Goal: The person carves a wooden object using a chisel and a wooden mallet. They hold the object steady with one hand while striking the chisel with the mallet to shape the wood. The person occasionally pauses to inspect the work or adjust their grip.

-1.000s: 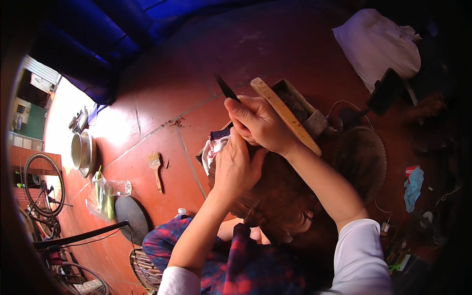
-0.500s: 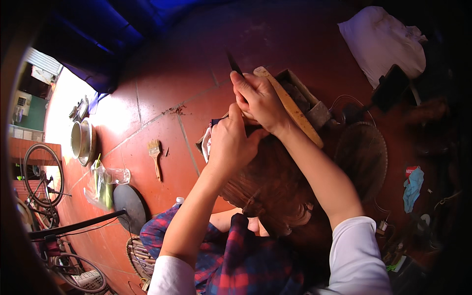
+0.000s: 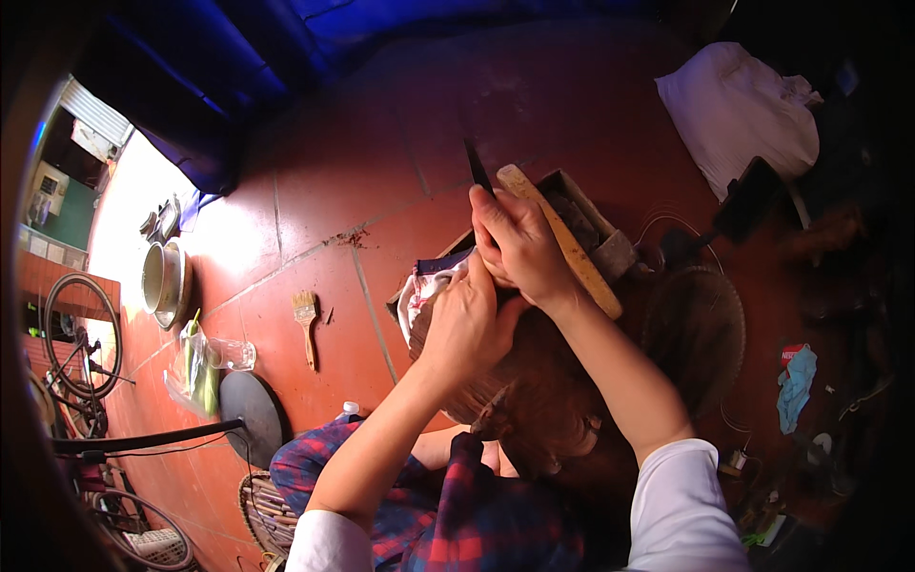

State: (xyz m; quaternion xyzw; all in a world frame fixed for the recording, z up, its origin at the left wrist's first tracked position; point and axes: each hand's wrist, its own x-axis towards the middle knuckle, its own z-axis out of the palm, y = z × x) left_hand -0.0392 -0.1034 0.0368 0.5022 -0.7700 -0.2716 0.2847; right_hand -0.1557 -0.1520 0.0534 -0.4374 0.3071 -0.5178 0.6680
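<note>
A knife [image 3: 477, 167] with a narrow dark blade sticks up from the fist of my right hand [image 3: 519, 243], its tip pointing away from me. My left hand [image 3: 465, 319] is closed right beside it, fingers meeting the right hand; what it grips is hidden. Both hands are over a brown wooden block [image 3: 524, 381] with a rough grain, in front of my lap. A white cloth with red and navy parts [image 3: 416, 296] lies to the left of the left hand. Just right of the right hand, a pale wooden bar [image 3: 562, 243] leans along an open box [image 3: 586, 214].
On the red tiled floor at left are a brush [image 3: 305, 329], a bag of green vegetables [image 3: 197, 372], a clear plastic cup [image 3: 232, 355], metal basins [image 3: 167, 286] and a black round base [image 3: 254, 415]. A white sack [image 3: 739, 114], a round basket [image 3: 696, 334] and a blue glove [image 3: 796, 389] are on the right.
The whole view has shifted slightly, so hands and floor items appear lower. Both hands keep their grip close together, and the knife remains in the right hand.
</note>
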